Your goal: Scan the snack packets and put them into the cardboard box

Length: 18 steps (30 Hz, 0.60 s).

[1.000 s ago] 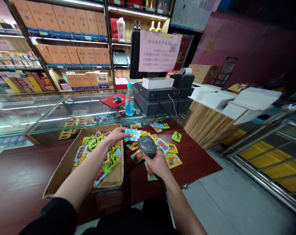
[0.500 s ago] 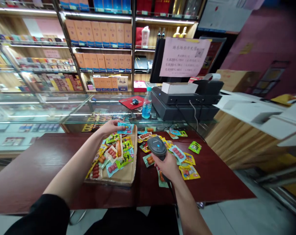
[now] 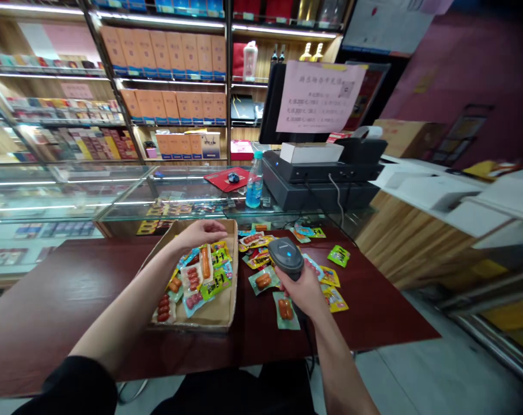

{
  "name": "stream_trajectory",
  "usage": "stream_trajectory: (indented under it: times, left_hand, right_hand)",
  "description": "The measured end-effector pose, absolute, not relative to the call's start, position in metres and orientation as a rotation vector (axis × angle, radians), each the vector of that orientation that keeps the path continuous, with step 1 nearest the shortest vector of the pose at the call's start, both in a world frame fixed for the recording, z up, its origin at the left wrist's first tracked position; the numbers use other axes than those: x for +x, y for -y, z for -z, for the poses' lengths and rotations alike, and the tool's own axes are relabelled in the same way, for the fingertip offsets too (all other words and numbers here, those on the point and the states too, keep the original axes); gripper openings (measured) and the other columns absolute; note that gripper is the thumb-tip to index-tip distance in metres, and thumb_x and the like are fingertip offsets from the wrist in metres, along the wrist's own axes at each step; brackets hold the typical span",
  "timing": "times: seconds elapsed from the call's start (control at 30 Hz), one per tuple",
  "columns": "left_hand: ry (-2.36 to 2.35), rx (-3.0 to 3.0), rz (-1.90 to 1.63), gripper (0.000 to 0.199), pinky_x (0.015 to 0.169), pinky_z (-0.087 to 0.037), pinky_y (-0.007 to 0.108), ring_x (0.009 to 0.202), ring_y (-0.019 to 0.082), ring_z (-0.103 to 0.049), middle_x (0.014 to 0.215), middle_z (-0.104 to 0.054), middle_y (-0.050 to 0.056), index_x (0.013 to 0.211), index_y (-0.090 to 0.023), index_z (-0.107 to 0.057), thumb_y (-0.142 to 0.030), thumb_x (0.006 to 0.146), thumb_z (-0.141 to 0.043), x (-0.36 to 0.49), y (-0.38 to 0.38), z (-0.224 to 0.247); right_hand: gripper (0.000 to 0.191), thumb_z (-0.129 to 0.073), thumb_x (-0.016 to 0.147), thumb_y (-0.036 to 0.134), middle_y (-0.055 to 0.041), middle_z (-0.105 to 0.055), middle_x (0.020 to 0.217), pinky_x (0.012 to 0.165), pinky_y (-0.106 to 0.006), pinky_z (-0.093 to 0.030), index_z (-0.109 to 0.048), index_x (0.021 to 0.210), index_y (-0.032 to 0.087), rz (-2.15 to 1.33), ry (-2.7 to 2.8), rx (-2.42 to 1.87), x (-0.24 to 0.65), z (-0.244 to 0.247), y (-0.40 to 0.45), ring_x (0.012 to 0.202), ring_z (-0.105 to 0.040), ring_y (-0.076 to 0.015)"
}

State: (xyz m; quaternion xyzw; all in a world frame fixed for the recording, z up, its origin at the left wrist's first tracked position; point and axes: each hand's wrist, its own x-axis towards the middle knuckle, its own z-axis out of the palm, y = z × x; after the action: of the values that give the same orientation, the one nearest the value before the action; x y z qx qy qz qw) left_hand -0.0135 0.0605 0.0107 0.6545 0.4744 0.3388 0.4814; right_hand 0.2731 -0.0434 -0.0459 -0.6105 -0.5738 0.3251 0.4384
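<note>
L hand (image 3: 200, 233) let go of blue pkt.

The head camera looks forward and down over the near table (image 3: 71, 311). It faces the shelves (image 3: 228, 104) farther back.

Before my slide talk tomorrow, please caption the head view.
Left hand above a cardboard tray of snack packets; right hand holding a scanner.

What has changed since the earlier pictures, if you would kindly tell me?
The left hand carried a blue packet leftward from above the loose packets to over the box and let it go. The right hand shifted slightly right, still holding the scanner. The box and bottle stayed put.
</note>
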Motion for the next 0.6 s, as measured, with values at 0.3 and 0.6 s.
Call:
stream_trajectory:
  times: [0.3,0.6]
  left_hand:
    - [-1.263,2.055,-0.597,0.022,0.065,-0.043,0.027,0.064,0.019,-0.060,0.064,-0.065,0.003,0.076,-0.020,-0.070,-0.030,0.057,-0.077,0.105,-0.085,0.032]
    - [-1.452,2.345,-0.438,0.014,0.080,-0.045,0.040,0.089,0.035,-0.063,0.089,-0.067,0.018,0.071,-0.017,-0.063,-0.024,0.062,-0.071,0.116,-0.073,0.080]
  right_hand:
    - [0.029,-0.063,0.076,0.048,-0.0069,-0.069,0.063,0.057,-0.033,-0.051,-0.065,0.082,0.020,-0.576,1.365,-1.584,0.306,0.050,0.063,0.061,-0.066,-0.0247]
    - [0.033,-0.059,0.078,0.049,-0.0073,-0.071,0.069,0.060,-0.032,-0.050,-0.065,0.084,0.017,-0.507,1.345,-1.734,0.318,0.047,0.077,0.064,-0.068,-0.0243]
